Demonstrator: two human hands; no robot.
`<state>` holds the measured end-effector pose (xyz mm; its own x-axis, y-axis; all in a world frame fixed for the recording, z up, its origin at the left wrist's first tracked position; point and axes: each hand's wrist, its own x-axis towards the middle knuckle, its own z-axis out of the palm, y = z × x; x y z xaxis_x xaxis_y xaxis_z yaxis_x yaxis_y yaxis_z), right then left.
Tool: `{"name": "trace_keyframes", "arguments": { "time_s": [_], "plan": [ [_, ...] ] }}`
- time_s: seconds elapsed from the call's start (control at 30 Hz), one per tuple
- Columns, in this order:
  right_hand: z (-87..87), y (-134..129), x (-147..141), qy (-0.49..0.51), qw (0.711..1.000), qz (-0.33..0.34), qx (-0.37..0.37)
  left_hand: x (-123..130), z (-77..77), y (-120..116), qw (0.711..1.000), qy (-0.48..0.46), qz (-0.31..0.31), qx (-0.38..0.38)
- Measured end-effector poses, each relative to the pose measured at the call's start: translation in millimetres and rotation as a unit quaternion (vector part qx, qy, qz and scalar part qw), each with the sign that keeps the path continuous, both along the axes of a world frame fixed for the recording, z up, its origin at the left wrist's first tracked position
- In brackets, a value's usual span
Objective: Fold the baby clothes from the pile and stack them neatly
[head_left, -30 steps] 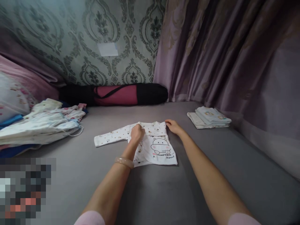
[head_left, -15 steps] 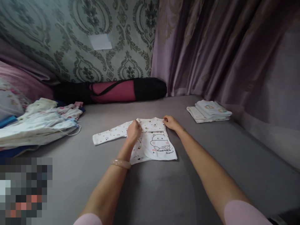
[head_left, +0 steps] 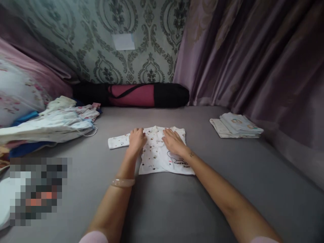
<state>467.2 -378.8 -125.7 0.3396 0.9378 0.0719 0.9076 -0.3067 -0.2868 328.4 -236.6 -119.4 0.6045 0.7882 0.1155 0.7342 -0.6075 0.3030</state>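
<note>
A small white baby shirt [head_left: 153,160] with a scattered print and a cartoon animal on its front lies on the grey bed sheet. One long sleeve stretches out to the left; no sleeve sticks out on the right. My left hand [head_left: 137,139] is closed on the cloth where that sleeve joins the body, its fingertips partly hidden. Across the upper chest rests my right hand [head_left: 174,141], flat with fingers stretched out, covering part of the cartoon.
A folded stack of baby clothes [head_left: 236,125] lies at the right. Rumpled clothes [head_left: 63,118] are heaped at the left. A long black and dark-red bag [head_left: 134,95] lies against the wall, beside purple curtains [head_left: 217,50].
My right hand has let go of the shirt's right shoulder and moved left onto its chest, flattening out. My left hand has moved slightly left toward the sleeve. The view has shifted a little.
</note>
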Motion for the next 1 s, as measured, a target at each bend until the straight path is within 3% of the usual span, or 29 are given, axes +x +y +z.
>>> {"name": "trace_keyframes", "arguments": {
  "time_s": [0.13, 0.27, 0.37, 0.57, 0.8, 1.0],
  "plan": [
    [-9.8, 15, -25, 0.017, 0.999, 0.026, -0.03, -38, -0.8, 28, 0.991, 0.003, 0.131, -0.02],
    [-17.1, 25, -31, 0.013, 0.998, 0.035, -0.047, -76, -6.7, 50, 0.967, -0.032, 0.253, -0.002],
    [-13.6, 30, -32, 0.005, 0.998, 0.029, -0.057, -98, -13.4, 63, 0.951, -0.034, 0.305, -0.033],
    [-2.4, 57, -41, -0.027, 0.999, 0.03, -0.005, -103, -17.8, 70, 0.946, -0.044, 0.293, -0.127],
    [-17.4, 85, -53, -0.003, 0.998, 0.054, -0.037, -97, -14.1, 70, 0.937, -0.068, 0.292, -0.18],
    [-21.5, 87, -55, -0.001, 0.998, 0.044, -0.055, -102, -22.5, 85, 0.922, -0.206, 0.272, -0.181]
  ]
}}
